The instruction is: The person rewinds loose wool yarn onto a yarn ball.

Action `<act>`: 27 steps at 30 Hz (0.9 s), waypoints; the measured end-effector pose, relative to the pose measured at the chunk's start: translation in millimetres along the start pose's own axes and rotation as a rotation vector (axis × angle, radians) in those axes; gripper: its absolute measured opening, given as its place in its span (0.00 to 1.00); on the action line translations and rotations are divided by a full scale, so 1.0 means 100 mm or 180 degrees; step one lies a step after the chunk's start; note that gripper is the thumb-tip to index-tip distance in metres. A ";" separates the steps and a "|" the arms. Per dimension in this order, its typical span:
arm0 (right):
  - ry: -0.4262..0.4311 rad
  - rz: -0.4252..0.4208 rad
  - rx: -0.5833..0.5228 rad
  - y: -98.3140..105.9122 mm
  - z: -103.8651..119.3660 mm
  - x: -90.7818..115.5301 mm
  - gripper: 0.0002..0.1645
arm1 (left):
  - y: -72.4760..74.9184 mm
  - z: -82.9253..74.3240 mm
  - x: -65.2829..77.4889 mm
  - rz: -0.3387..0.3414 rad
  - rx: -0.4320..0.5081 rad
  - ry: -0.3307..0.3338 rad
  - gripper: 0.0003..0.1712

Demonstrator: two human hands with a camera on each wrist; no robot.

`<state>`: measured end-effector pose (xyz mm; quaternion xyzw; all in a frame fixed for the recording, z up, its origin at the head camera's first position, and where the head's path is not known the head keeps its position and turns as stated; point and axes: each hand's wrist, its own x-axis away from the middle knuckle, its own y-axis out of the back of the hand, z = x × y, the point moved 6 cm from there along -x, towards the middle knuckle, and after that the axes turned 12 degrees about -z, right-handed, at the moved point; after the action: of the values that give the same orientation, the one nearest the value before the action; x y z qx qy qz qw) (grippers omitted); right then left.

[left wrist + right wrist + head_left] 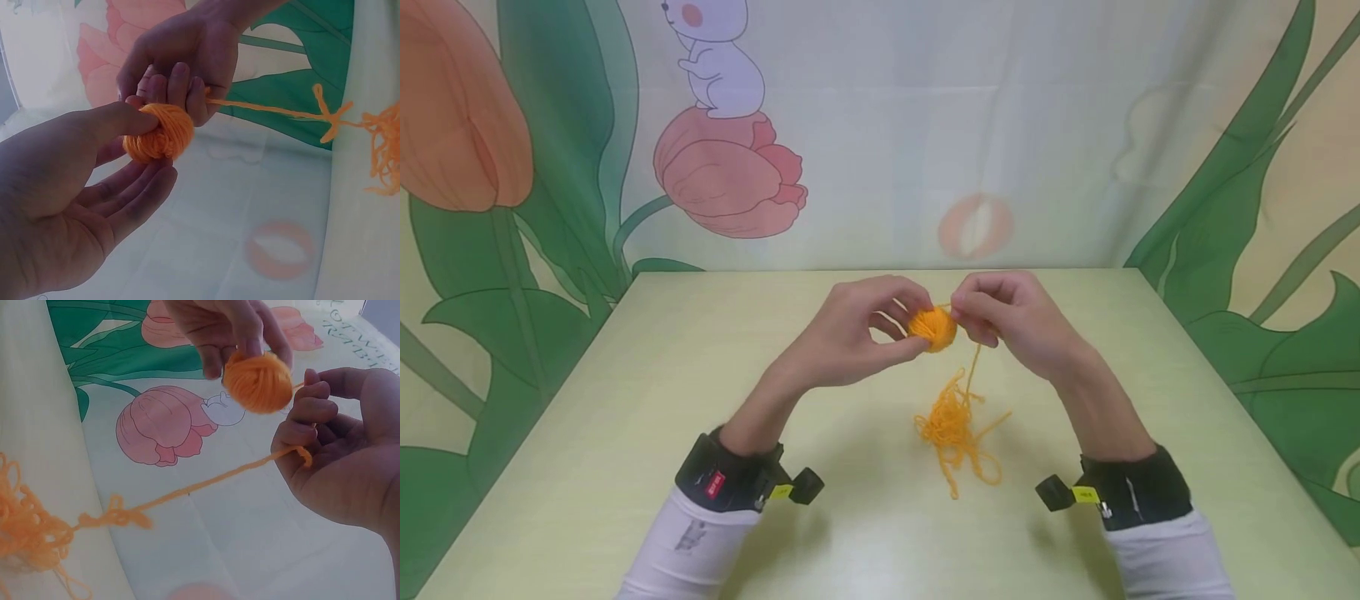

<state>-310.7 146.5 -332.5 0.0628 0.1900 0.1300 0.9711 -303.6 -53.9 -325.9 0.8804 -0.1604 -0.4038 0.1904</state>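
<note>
A small ball of orange yarn (933, 329) is held up over the table between the thumb and fingers of my left hand (865, 333). Close at its right side, my right hand (1018, 321) pinches the yarn strand that leaves the ball. In the right wrist view the strand (219, 482) passes through the curled fingers and comes out below them. It runs down to a loose tangle of orange yarn (951, 429) on the table. Wound layers show on the ball (161, 132) in the left wrist view, with the left thumb pressed across it.
The pale table (625, 400) reaches back to a printed curtain (880, 150) with tulips and a white rabbit. Loops and a loose end of the tangle spread toward the table's front. Each wrist wears a black band (730, 471) with a small camera.
</note>
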 end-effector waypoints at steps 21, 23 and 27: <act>0.0544 0.0167 0.0497 -0.21 0.17 0.11 0.09 | 0.22 0.09 -0.03 -0.1160 0.0311 0.0407 0.19; 0.0519 0.0192 0.0519 -0.22 0.16 0.11 0.09 | 0.23 0.08 -0.03 -0.1212 0.0432 0.0470 0.20; 0.0493 0.0251 0.0550 -0.24 0.13 0.10 0.09 | 0.24 0.08 -0.03 -0.1280 0.0655 0.0565 0.20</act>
<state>-291.3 125.7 -328.1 0.1434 0.2723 0.1557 0.9386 -315.0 -75.5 -317.2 0.9414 -0.0048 -0.3362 0.0288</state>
